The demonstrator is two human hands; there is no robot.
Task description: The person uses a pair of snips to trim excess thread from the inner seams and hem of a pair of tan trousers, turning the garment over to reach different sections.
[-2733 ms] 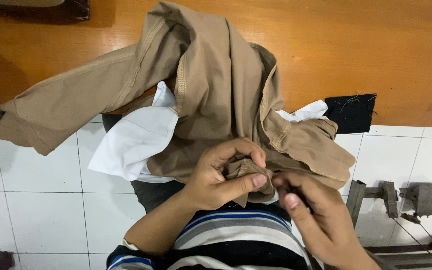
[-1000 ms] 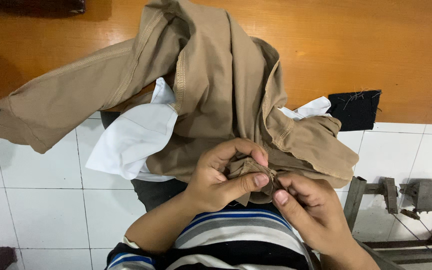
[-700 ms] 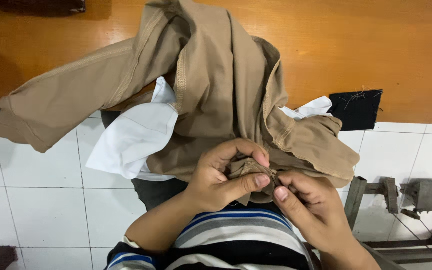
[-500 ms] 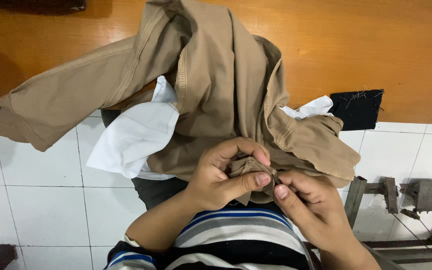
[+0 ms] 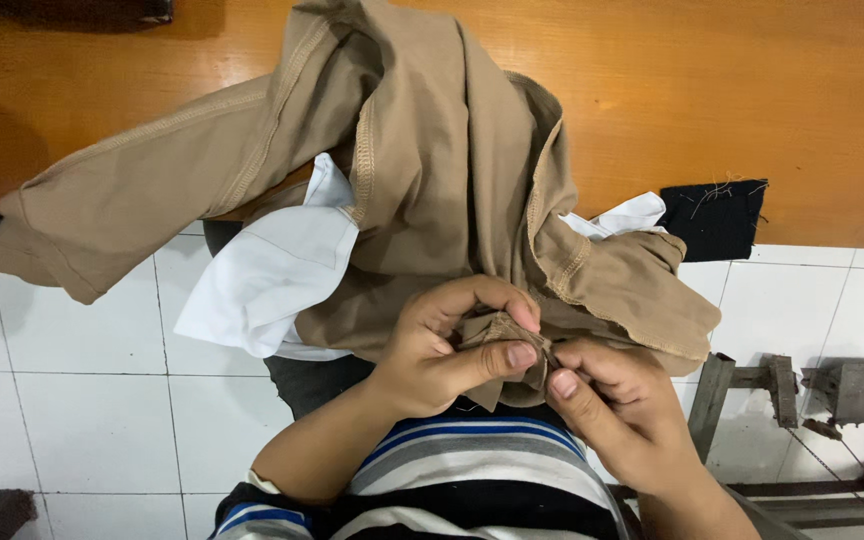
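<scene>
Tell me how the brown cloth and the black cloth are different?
The brown cloth is big and crumpled, draped from the wooden table down to the lap; the black cloth is small and lies flat at the table's edge. The left hand and right hand pinch a fold of the brown cloth; nothing touches the black cloth. The black cloth has loose threads on it. Both rest on the table.

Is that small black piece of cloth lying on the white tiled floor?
No, the black cloth piece lies on the orange wooden table near its edge, above the white tiled floor.
</scene>
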